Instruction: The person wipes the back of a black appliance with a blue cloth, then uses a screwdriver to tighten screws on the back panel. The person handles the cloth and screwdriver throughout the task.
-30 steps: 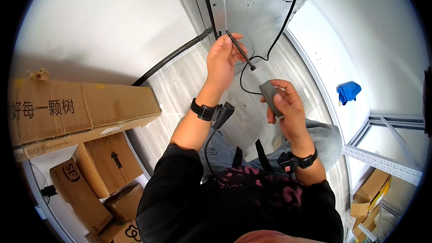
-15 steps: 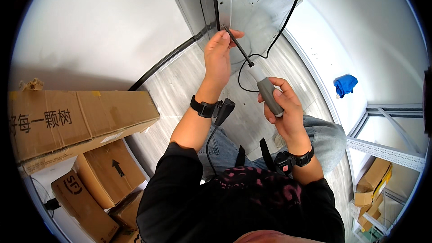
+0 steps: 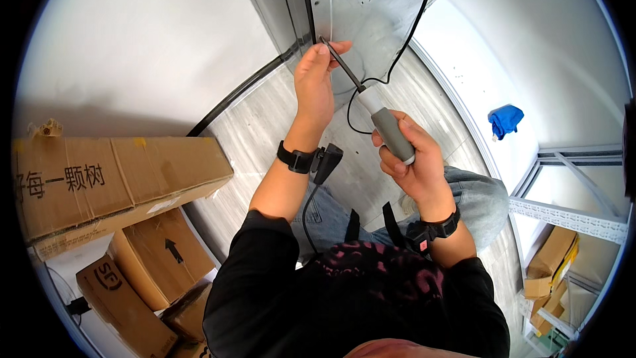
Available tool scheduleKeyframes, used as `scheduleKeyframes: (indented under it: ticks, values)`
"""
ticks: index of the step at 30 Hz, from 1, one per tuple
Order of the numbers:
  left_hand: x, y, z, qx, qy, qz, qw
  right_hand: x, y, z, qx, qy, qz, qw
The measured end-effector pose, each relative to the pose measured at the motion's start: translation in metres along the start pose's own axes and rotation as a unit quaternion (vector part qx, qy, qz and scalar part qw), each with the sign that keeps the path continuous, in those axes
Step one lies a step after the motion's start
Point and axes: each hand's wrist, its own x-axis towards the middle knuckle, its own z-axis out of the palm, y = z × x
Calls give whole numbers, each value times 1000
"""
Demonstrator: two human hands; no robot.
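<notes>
My left hand [image 3: 313, 83] is closed around the front of the screwdriver's dark shaft [image 3: 343, 64], thumb near the tip, at the lower left edge of a metal panel [image 3: 358, 6] of an appliance or cabinet. Whether the tip sits on a screw is too small to tell. My right hand [image 3: 421, 166] grips the grey screwdriver handle [image 3: 391, 136], which has a white collar toward the shaft. A black cable [image 3: 412, 33] runs down over the panel and loops behind the screwdriver. Both wrists carry black straps with small devices.
Cardboard boxes [image 3: 156, 159] are stacked at the left beside a white wall [image 3: 146, 40]. A blue cloth or bag [image 3: 505, 119] lies on the white surface at the right. Metal racking [image 3: 563, 215] holding cardboard stands at the lower right. My legs rest on the wood-look floor [image 3: 430, 96].
Both hands have shifted up and slightly left with the screwdriver, its tip now closer to the panel's lower left seam. My right fingers have shifted their grip on the handle.
</notes>
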Motion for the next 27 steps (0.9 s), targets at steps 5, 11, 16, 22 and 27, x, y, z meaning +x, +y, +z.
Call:
scheduleKeyframes:
  ticks: [5, 11, 16, 22, 27]
  values:
    - [-4, 7, 1, -7, -5, -33, 999, 0, 8, 13, -403, 99, -232, 880]
    - [-5, 19, 1, 8, -11, -110, 994, -2, 10, 11, -637, 118, -413, 640]
    - [-5, 17, 2, -23, -12, -100, 995, -1, 14, 2, -321, 55, -217, 920]
    - [-9, 16, 6, -16, 13, -86, 996, 6, 10, -4, -210, 9, -38, 977]
    - [-16, 20, 11, 124, 16, -97, 987, 15, 29, -8, -413, 73, -197, 886]
